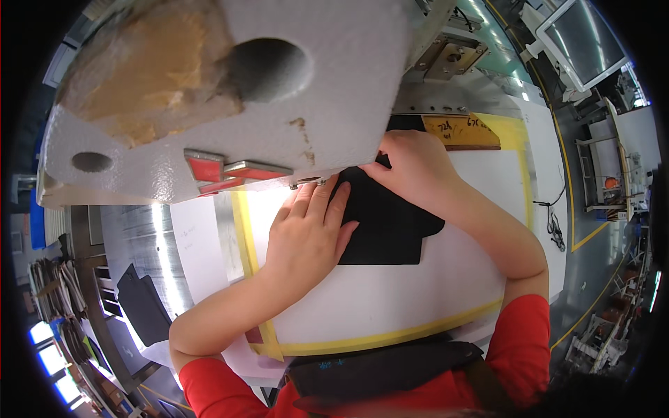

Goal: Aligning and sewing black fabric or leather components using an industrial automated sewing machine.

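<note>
Machine head overhangs hands pressing black fabric.

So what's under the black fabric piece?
The black fabric lies on a white board edged with yellow tape. Both hands, left and right, press on it; its top edge is hidden under the machine head.

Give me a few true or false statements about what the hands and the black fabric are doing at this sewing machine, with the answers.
1. Both hands rest on the black fabric. True.
2. The left hand lies flat, fingers spread. True.
3. The right hand holds scissors. False: it only presses the fabric.
4. The fabric lies on a red board. False: the board is white with yellow tape edges.
5. The machine head is white. True.
</note>
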Tool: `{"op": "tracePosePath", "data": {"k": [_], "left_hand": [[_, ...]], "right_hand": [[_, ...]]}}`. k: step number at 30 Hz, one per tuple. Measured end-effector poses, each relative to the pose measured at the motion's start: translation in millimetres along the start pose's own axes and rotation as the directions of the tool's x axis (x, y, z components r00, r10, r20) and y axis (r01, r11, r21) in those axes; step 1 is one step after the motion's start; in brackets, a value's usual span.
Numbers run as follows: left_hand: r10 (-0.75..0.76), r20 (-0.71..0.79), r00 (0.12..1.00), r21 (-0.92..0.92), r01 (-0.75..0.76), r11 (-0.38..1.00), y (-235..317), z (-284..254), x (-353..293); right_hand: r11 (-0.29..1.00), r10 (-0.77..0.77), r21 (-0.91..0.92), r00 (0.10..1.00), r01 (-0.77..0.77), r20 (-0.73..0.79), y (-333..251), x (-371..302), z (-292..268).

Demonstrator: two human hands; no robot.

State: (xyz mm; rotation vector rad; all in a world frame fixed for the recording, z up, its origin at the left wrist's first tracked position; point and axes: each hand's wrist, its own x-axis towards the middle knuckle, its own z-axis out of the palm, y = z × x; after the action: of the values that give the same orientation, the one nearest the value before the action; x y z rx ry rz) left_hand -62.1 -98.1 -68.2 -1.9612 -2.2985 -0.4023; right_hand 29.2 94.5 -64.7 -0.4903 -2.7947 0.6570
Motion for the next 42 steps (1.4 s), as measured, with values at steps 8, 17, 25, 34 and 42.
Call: {"op": "tracePosePath", "data": {"k": [8, 17, 25, 34, 42], "left_hand": [[-0.001, -0.028, 1.0, -0.044, -0.001, 0.999, -3, 1, 2], [-0.028, 0.012, 1.0, -0.091, 0.029, 0.995, -3, 3, 0], [-0.03, 0.029, 0.999, -0.083, 0.033, 0.996, 1, 3, 1], [-0.004, 0.021, 1.0, -0.093, 0.006, 0.996, 2, 2, 4], [-0.002, 0.017, 1.0, -0.068, 0.003, 0.998, -3, 1, 0]], "right_hand": [[0.997, -0.002, -0.071, 0.999, 0.0, -0.041, 0, -2, 0], [0.98, 0.084, -0.166, 0.984, -0.11, -0.155, 43, -35, -25], [0.988, -0.023, -0.151, 0.952, -0.025, -0.307, 53, -42, -23], [0.925, -0.285, -0.29, 0.952, 0.245, -0.107, -4, -72, 6], [0.916, -0.206, -0.359, 0.978, 0.18, -0.036, 2, -76, 13]]}}
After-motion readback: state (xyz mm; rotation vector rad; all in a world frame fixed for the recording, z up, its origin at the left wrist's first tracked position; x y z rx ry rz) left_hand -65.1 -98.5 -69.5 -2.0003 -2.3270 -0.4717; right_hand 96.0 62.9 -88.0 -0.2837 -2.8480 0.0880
